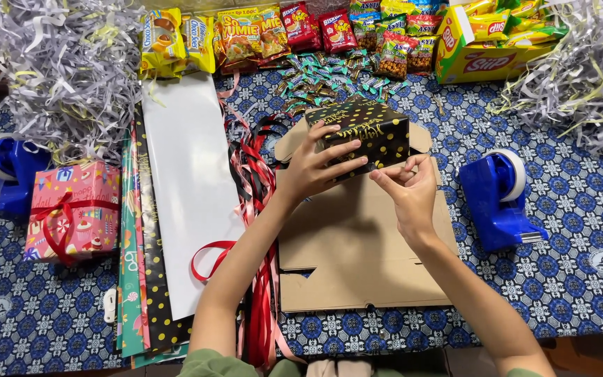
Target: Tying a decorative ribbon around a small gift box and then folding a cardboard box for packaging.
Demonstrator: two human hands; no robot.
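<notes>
Left hand (pixel 315 166): fingers spread and pressed on the black box with gold dots (pixel 371 132), centre of the frame.
Right hand (pixel 407 190): fingertips pinched together at the lower right edge of the box.
Box: held just above the flat cardboard (pixel 357 251).
Right side: blue tape dispenser (pixel 497 199).
Left side: pink wrapped gift (pixel 72 209), sheets of wrapping paper (pixel 190 188), red ribbons (pixel 256 188).

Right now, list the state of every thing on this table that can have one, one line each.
Black dotted box: wrapped, held tilted above the cardboard.
Left hand: gripping the box's near side.
Right hand: pinching at the box's lower edge.
Cardboard sheet: unfolded, lying flat.
Pink gift box: wrapped, tied with red ribbon.
Right tape dispenser: loaded, standing untouched.
Yellow snack carton: open, full of packets.
</notes>
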